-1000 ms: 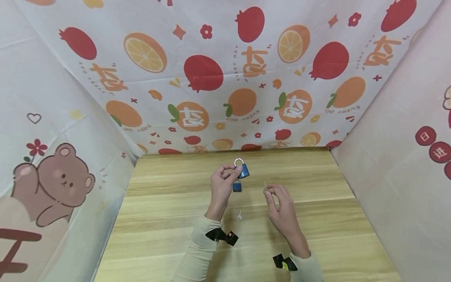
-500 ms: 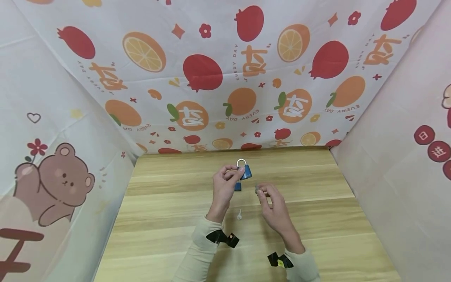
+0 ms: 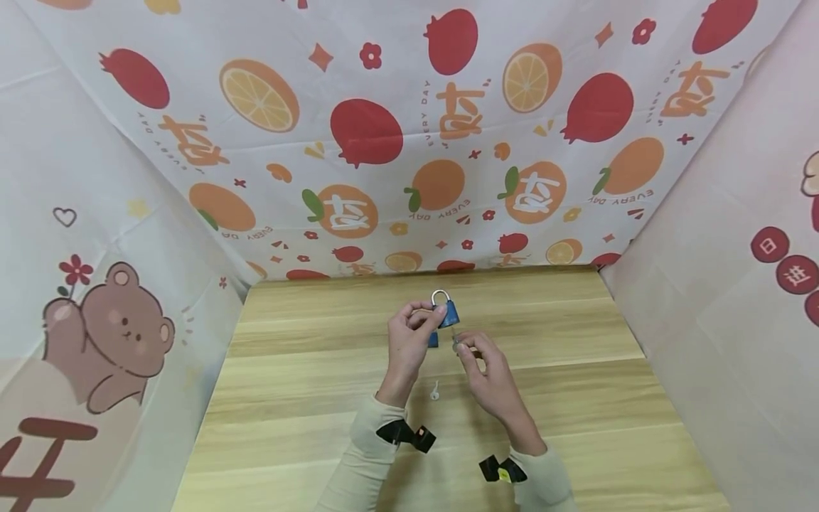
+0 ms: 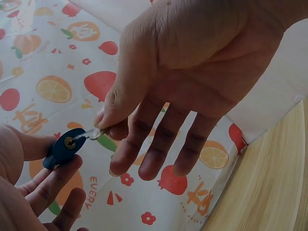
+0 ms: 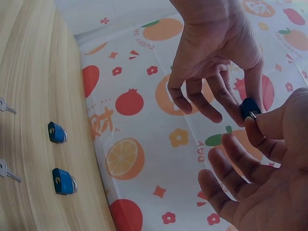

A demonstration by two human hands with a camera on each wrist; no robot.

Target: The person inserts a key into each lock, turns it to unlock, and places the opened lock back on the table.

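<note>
In the head view my left hand (image 3: 406, 348) holds a blue padlock (image 3: 451, 314) between thumb and fingers, its silver shackle pointing up. My right hand (image 3: 494, 380) pinches a small silver key (image 3: 456, 344) just below it. The left wrist view shows the brass keyhole on the base of the padlock (image 4: 60, 153). There the tip of the key (image 4: 96, 133) reaches right to the keyhole, its head between thumb and index finger. The other fingers of the right hand (image 4: 192, 86) spread loosely. In the right wrist view the fingers partly hide the held padlock (image 5: 249, 107).
Two more blue padlocks, a nearer one (image 5: 62, 182) and a farther one (image 5: 57, 132), lie on the wooden table (image 3: 307, 398). Two silver keys, one lower (image 5: 7, 171) and one higher (image 5: 6, 107), lie beside them. A fruit-print cloth (image 3: 384, 206) hangs behind the table.
My right hand has moved left with the key, from apart to right under the padlock. My left hand has shifted slightly right with the padlock, covering more of one on the table.
</note>
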